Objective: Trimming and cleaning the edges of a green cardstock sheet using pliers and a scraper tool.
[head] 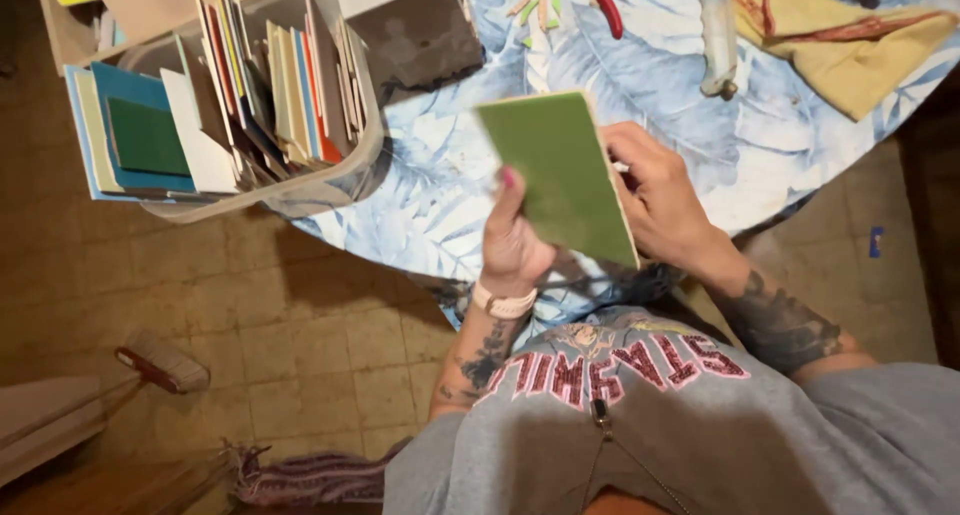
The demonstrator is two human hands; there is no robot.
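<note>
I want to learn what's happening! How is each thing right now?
Green tile: held up, tilted, in both hands.
Left hand: gripping the tile's lower edge.
Right hand: behind the tile's right side.
Plastic bin: full of upright tiles.
Yellow cloth: crumpled on table.

The tile (pixel 558 175) held over the table's near edge is plain green with a pale cream edge. The tablecloth (pixel 660 85) bears a blue and white leaf pattern. At the table's left edge, the clear tub (pixel 330 180) holds tiles (pixel 270 85) in teal, green, white, red and cream.
</note>
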